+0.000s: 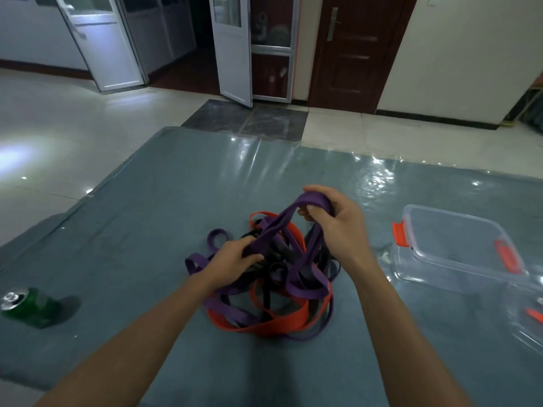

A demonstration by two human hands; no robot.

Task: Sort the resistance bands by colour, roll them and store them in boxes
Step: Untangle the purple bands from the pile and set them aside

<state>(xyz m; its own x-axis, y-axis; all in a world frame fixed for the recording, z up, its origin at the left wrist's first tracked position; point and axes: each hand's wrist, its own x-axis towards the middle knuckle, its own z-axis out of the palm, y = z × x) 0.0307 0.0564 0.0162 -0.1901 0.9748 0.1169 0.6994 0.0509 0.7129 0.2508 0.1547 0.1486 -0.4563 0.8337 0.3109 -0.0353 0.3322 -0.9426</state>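
Both hands are gripping one flat purple rubber band [277, 227].
The right hand [338, 221] is pinching its raised loop; the left hand [235, 257] is curling round it lower, over the tangled red-purple-black heap [282, 315]; a clear plastic box [458, 251] is sitting right of both.

One tangled heap [273, 289] of resistance bands lies mid-table, in three colours: purple bands [302, 284], red bands [273, 325] and black bands [266, 301]. The number of bands in each colour cannot be told, since the strands cross and hide one another. Two hands are at the heap, the left hand [235, 258] at its 9 o'clock and the right hand [338, 221] at its 1 o'clock. There are two clear boxes. The first box [454, 215], at 3 o'clock, shows two orange clips [401, 234]. The second box [529, 336], at 4 o'clock and cut by the frame edge, shows one clip [533, 315]. One green can [29, 306] sits at 8 o'clock.
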